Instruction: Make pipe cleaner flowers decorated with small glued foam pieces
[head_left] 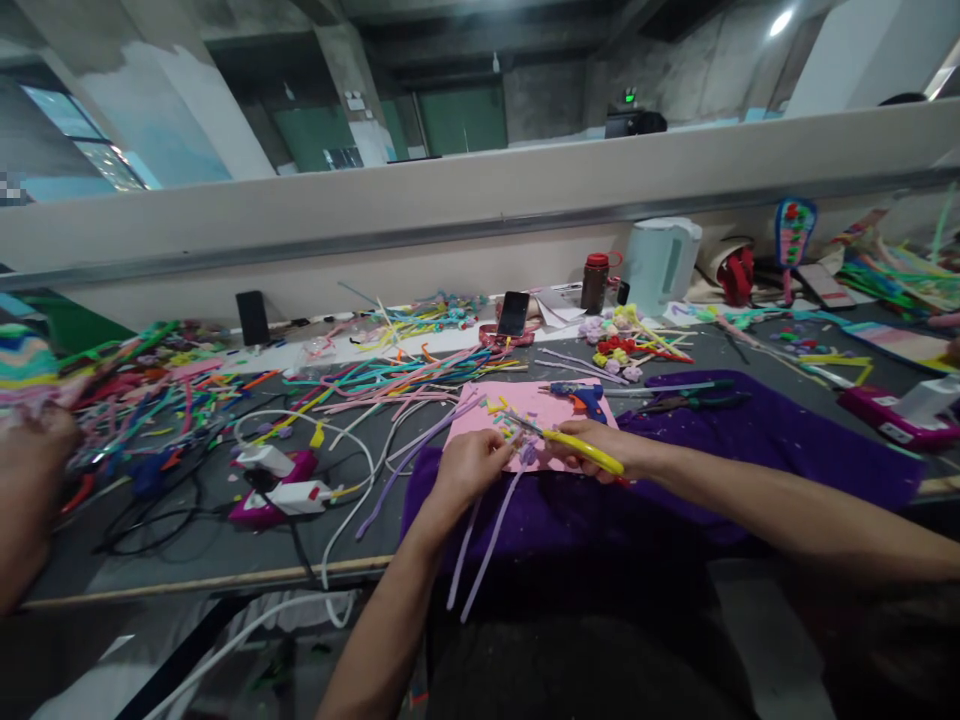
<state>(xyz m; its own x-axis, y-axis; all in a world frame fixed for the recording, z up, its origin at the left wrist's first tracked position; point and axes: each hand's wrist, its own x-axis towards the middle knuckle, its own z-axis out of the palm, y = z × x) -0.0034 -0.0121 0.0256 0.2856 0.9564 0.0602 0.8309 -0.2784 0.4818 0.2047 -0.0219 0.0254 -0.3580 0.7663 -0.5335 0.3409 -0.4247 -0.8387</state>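
My right hand grips a pair of scissors with yellow handles, its blades pointing left toward my other hand. Pinched in the fingers of my left hand is a lavender pipe cleaner; two long strands hang toward my lap, and a small purple tuft shows by the blades. Whether the blades touch the strand is too small to tell. Beneath both hands lies a pink sheet scattered with small coloured clippings. A blue glue gun rests on the sheet just beyond my right hand.
A purple cloth covers the table edge, with green-handled pliers on it. Pipe cleaners lie beyond. Left are a power strip and white cable. A phone, bottle and kettle stand behind. Another person's hand is far left.
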